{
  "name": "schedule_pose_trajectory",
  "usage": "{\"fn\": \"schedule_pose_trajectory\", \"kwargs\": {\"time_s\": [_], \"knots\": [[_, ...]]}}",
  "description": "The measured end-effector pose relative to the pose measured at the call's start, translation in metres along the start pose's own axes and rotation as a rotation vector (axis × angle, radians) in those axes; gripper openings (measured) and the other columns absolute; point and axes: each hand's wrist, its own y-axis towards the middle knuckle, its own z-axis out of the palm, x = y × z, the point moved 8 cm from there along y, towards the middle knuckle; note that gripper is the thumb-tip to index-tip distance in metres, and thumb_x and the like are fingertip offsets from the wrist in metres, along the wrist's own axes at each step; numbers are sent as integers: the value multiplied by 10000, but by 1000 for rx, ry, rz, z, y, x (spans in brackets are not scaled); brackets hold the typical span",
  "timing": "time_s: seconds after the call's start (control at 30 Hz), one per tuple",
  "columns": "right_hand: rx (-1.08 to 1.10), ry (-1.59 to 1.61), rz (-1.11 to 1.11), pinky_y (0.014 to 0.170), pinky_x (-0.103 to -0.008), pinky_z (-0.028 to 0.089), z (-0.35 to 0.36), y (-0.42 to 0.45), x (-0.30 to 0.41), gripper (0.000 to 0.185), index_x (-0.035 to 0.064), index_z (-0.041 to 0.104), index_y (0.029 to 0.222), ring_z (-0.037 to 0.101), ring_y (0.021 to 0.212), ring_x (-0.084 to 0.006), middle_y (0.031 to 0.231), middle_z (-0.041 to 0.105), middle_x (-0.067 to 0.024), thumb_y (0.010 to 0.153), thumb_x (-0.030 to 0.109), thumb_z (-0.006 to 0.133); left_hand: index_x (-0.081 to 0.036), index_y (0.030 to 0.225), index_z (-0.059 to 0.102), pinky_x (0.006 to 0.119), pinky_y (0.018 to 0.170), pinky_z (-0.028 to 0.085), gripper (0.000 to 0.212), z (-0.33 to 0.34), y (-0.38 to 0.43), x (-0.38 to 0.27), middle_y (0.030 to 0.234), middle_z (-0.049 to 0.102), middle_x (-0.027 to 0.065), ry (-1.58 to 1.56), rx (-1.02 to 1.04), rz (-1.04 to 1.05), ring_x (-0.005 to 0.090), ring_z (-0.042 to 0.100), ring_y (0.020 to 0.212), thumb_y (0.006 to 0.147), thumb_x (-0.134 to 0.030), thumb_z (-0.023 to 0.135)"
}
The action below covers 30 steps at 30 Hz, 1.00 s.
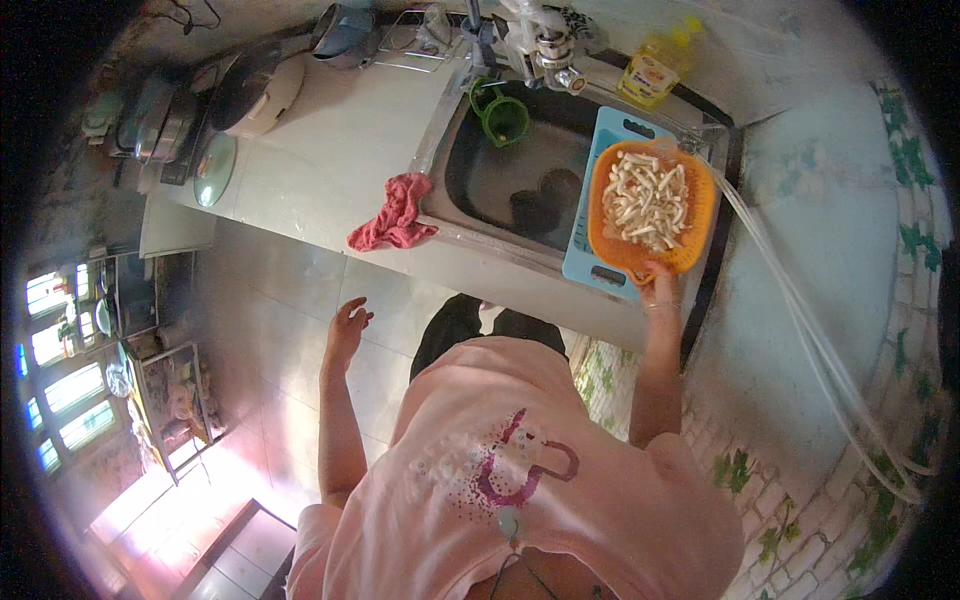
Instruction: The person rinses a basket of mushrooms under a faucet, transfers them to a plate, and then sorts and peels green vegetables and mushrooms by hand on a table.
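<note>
An orange plastic strainer basket [701, 202] holds a heap of pale, thin-stemmed mushrooms [646, 196]. My right hand [661, 283] grips its handle at the near edge. Beneath the basket, a light-blue plastic rack with handle slots [581, 247] lies across the right side of the sink [480, 180]. My left hand [349, 330] hangs in the air over the floor, in front of the counter, with nothing in it and its fingers loosely bent apart. Up in the far left corner of the sink is a green plastic strainer cup [505, 120].
A red cloth [395, 214] lies on the counter [330, 150] left of the sink. Behind the sink stand a metal faucet [556, 56] and a bottle of yellow liquid [651, 73]. White hoses [780, 262] run down the right. A glass lid [215, 170] and a rice cooker [259, 94] stand farther left.
</note>
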Motion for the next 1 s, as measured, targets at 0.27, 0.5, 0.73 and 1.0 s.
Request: {"fn": "schedule_pose_trajectory", "kwargs": {"time_s": [0.27,0.5,0.73,1.0], "knots": [[84,27,-14,627,-406,552,11,9,-1,230,4,470,1044,587,805,-260,941,529,-129,821,-12,521,-6,1214,506,293,785,480,327,-8,3,24,1112,576,103,6,8,-30,186,616,926,924,-153,470],[-40,-11,54,725,-418,568,-14,60,-4,258,-9,467,1073,564,980,-300,1061,519,-168,825,22,531,-5,1206,514,277,750,470,337,2,7,10,1104,582,100,29,-4,-53,178,620,909,900,-139,476],[-5,-96,-1,722,-403,573,-28,33,-2,347,-41,454,1149,592,927,-303,1050,535,-173,815,8,538,-1,1222,489,296,776,491,360,-17,-6,70,1142,556,103,-6,14,-107,189,615,934,938,-222,481],[389,-61,40,800,-356,508,8,-103,-69,337,17,515,1142,581,957,-252,1087,587,-99,843,172,548,14,1076,596,374,756,484,338,-93,-103,279,962,643,152,-48,-152,-252,272,621,841,780,-140,543]]}}
